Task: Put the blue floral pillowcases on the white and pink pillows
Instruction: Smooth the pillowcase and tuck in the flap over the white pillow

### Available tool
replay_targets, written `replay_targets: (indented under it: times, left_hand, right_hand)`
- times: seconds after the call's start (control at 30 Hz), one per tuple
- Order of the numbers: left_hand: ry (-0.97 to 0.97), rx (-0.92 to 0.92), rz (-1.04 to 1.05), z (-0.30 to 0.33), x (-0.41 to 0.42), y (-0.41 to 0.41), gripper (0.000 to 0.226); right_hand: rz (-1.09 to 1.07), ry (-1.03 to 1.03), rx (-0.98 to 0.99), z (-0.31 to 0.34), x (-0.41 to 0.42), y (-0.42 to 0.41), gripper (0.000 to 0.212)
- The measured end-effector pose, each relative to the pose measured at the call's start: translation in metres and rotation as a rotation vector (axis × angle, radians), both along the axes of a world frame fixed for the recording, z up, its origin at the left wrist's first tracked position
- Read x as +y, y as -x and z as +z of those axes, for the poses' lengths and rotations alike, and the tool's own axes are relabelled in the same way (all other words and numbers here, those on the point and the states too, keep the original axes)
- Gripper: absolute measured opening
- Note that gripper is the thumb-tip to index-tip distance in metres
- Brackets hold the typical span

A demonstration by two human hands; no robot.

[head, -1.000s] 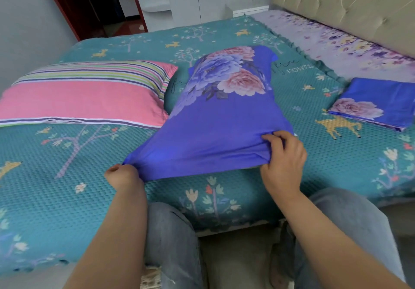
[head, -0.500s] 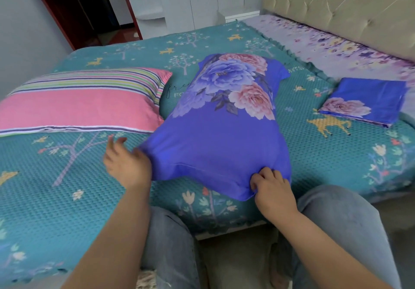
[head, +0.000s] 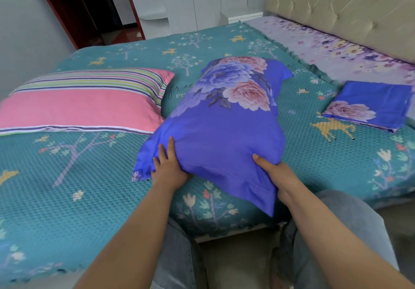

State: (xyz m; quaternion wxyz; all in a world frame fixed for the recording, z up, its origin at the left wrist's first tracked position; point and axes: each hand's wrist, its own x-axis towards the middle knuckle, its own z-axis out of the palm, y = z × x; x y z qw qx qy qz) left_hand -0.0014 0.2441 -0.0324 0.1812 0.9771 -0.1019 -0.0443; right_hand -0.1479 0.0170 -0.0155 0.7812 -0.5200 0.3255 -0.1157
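Blue floral pillowcase (head: 220,131), smooth cloth, stuffed plump with a pillow, lies mid-bed on the teal waffle-weave bedspread (head: 67,176), its loose near hem drooping over the bed edge. Left hand (head: 167,167) lies flat on its near-left end, fingers straight, pressing. Right hand (head: 275,174) cups the near-right end, thumb on top; its fingers are hidden beneath, probably curled round the cloth. Pink striped pillow (head: 83,107) lies bare at left. Folded second pillowcase (head: 370,107) lies at far right.
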Motion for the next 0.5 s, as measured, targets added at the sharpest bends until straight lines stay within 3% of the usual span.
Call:
replay_targets:
  times: [0.07,0.17,0.23,0.3,0.4,0.47,0.5]
  left_hand:
    - [0.117,0.098,0.080,-0.001,0.005,-0.008,0.100]
    - [0.299,0.042,0.202,0.009,0.002,-0.002,0.044]
    - [0.561,0.097,0.298,0.019,-0.014,0.009,0.018]
    - [0.984,0.279,0.392,0.028,-0.037,0.021,0.012]
    - [1.577,0.564,0.348,0.041,-0.082,0.039,0.005]
    - [1.716,0.719,0.323,0.048,-0.113,0.051,0.021]
    - [1.687,0.773,0.304,0.050,-0.124,0.060,0.027]
  right_hand:
    - [0.011,-0.241,-0.066,0.006,0.011,0.000,0.028]
    - [-0.005,-0.223,-0.295,0.036,0.021,-0.008,0.024]
    - [0.015,-0.067,-0.421,0.071,0.022,-0.019,0.022]
    - [0.069,0.111,-0.529,0.119,0.024,-0.034,0.021]
    - [0.189,0.487,-0.676,0.183,0.031,-0.067,0.019]
    - [0.350,0.850,-0.655,0.212,0.047,-0.092,0.029]
    - [0.453,1.009,-0.632,0.219,0.056,-0.102,0.037]
